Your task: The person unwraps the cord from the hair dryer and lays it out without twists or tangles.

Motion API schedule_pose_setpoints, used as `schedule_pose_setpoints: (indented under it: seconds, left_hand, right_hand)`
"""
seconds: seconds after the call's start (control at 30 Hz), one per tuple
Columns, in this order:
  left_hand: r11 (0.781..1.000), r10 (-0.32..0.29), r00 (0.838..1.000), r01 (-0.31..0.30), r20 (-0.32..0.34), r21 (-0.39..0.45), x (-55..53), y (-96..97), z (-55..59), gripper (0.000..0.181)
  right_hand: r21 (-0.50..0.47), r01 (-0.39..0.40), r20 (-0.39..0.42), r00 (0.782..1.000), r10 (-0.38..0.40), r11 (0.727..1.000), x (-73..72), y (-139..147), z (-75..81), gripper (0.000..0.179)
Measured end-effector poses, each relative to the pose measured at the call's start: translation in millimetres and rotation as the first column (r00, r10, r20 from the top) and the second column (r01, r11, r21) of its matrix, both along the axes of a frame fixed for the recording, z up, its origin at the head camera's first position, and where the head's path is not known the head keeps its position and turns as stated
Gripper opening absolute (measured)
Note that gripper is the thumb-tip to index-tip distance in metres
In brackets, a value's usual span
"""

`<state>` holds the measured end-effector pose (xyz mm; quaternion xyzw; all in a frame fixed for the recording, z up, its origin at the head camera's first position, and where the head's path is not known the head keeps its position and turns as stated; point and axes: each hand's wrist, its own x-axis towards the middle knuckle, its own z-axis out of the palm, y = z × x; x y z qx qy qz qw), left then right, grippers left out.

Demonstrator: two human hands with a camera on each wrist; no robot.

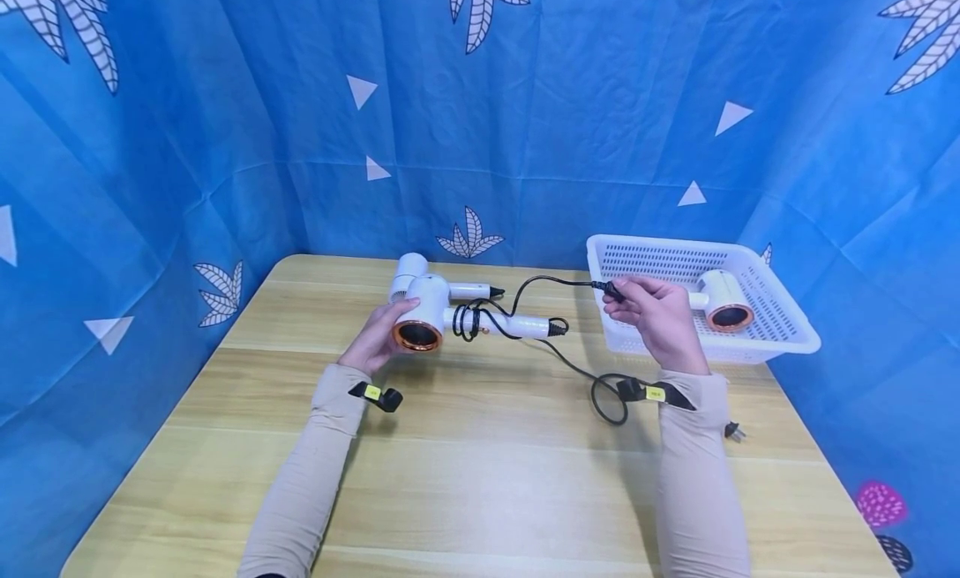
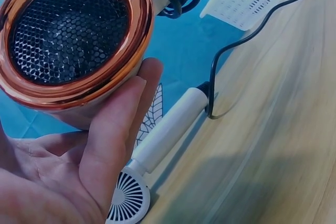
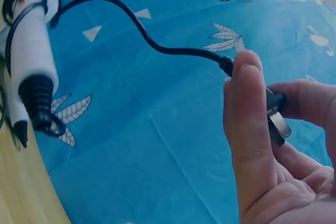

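Note:
My left hand grips the round head of a white hair dryer with a copper-coloured rim around its dark mesh outlet. Its handle points right, with several loops of black cord wound around it. From these loops the cord runs right to a black plug, which my right hand pinches between thumb and fingers. Metal prongs show at the plug's end in the right wrist view. Behind the held dryer, a second white hair dryer lies on the table, its vented end visible in the left wrist view.
A white perforated basket stands at the back right of the wooden table, holding another white hair dryer. A loose black cord curls on the tabletop, and a plug lies beside my right forearm. Blue patterned cloth surrounds the table.

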<state>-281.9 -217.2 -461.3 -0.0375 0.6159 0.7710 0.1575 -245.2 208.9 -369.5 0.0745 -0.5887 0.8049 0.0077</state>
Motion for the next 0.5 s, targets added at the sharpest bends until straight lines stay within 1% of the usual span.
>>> schedule_pose_setpoints:
  seconds: [0.23, 0.37, 0.5]
  left_hand:
    - [1.000, 0.027, 1.000, -0.027, 0.011, 0.000, -0.8, -4.0, 0.5, 0.063]
    - [0.999, 0.032, 0.999, -0.032, 0.006, 0.000, -0.8, -5.5, 2.2, 0.067]
    - [0.999, 0.044, 0.999, -0.044, 0.001, 0.009, -0.4, -5.6, 3.9, 0.065]
  right_hand:
    - [0.016, -0.125, 0.011, 0.992, 0.125, 0.992, 2.6, 2.8, 1.1, 0.016]
    - [0.064, -0.188, 0.030, 0.982, 0.187, 0.980, 1.9, 4.6, 0.0, 0.018]
    - [0.124, -0.237, 0.056, 0.971, 0.232, 0.964, 0.8, 6.2, -1.3, 0.019]
